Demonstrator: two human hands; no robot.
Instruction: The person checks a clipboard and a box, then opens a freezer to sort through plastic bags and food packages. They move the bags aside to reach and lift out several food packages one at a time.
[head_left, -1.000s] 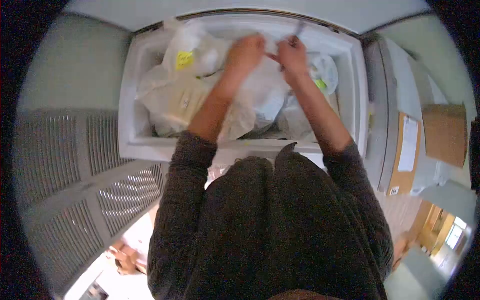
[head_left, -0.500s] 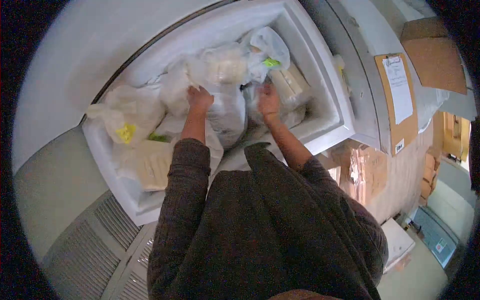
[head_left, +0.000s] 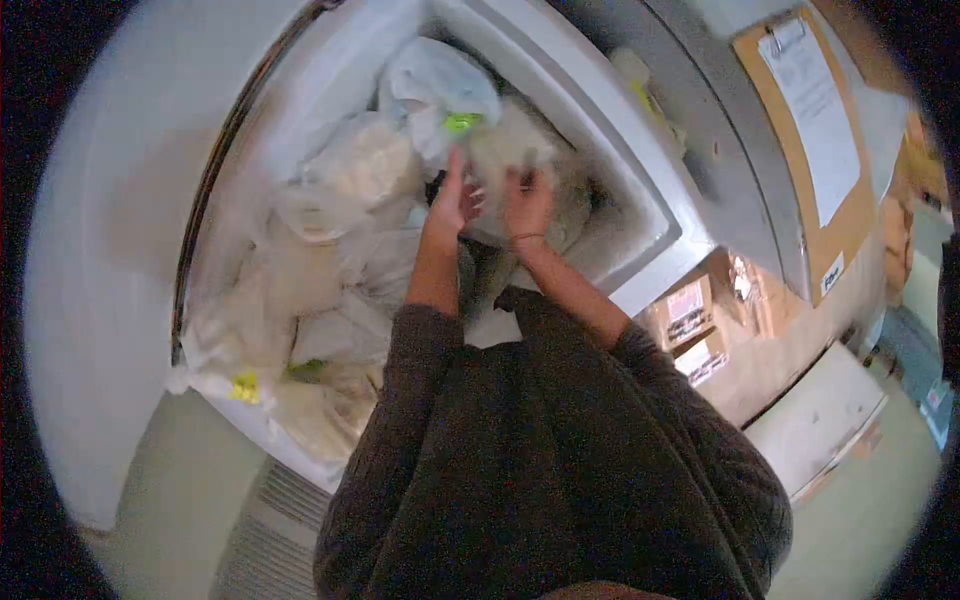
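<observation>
A white chest freezer [head_left: 655,185] stands open before me, filled with plastic-bagged packages. My left hand [head_left: 455,200] is over the bags at the far right part, fingers stretched out and apart, holding nothing. Close to its right, my right hand [head_left: 528,208] has slightly bent, spread fingers at the near side of a pale bagged package [head_left: 510,140]; whether they touch it is blurred. Just beyond both hands lies a clear bag [head_left: 435,80] with a bright green tag [head_left: 463,123]. Another bag of pale contents [head_left: 370,160] sits left of my left hand.
More bags fill the left part, one with a yellow tag [head_left: 244,386] by the freezer's rim. The raised lid [head_left: 130,200] stands at left. A clipboard [head_left: 810,130] with paper hangs at right, above cardboard boxes [head_left: 690,310].
My view has turned and shifted toward the freezer's right end. My left hand has left the middle bags and come close beside my right hand.
</observation>
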